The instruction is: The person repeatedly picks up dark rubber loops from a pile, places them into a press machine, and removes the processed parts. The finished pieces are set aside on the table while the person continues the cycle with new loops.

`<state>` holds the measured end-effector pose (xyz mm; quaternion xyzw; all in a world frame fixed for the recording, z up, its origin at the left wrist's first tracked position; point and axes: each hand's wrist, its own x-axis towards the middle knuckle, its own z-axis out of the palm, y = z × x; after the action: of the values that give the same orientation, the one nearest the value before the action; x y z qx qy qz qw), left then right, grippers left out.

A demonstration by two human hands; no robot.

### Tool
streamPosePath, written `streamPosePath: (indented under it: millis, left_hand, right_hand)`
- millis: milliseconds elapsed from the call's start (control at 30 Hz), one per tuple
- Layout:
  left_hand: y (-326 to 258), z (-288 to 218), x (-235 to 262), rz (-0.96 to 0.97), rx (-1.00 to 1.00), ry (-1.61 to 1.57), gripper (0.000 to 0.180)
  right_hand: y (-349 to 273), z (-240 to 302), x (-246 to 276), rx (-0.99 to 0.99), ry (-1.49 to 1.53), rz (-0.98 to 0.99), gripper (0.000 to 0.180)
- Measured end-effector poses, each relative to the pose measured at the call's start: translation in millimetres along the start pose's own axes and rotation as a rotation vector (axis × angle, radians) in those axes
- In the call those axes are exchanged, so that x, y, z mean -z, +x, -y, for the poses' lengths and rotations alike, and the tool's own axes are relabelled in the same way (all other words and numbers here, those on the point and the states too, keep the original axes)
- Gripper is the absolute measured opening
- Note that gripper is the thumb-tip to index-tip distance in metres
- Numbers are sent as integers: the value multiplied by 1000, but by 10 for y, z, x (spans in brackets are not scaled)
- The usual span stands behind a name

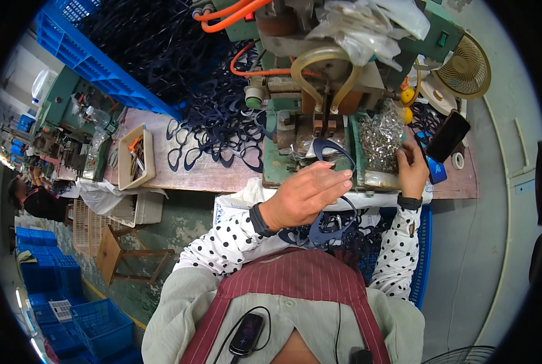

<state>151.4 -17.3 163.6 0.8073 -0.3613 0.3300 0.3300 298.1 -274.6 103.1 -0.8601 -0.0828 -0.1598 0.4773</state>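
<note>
My left hand is closed on a dark blue looped frame in front of the machine. One loop rises above the fingers by the metal press head; the other hangs below them. At the right edge of a green tray of small shiny metal pieces, my right hand has its fingers bent inward. Whatever is between those fingertips is too small to make out. More dark blue frames lie heaped on the table to the left.
A large blue crate full of dark pieces stands at the far left. Nearer is a beige bin with tools. A phone, a tape roll and a fan are on the right. Another blue basket sits by my lap.
</note>
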Motion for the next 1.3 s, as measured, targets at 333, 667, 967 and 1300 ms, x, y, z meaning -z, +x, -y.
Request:
streamPosePath:
  millis: [333,667,967,1300]
  left_hand:
    - [-18,-21,8,-5,-4,-1,45]
    - [-960,399,282,-96,480,553,29]
    - [-1001,1198,133,110,1016,830,13]
    - [-1449,1087,381,273,927,948,9]
  right_hand:
    - [-84,-25,-229,139,-517,93,17]
    - [-59,-171,-298,110,-180,-132,12]
    - [-117,-144,-289,28,-131,-140,14]
    - [-100,236,-319,-10,218,-22,11]
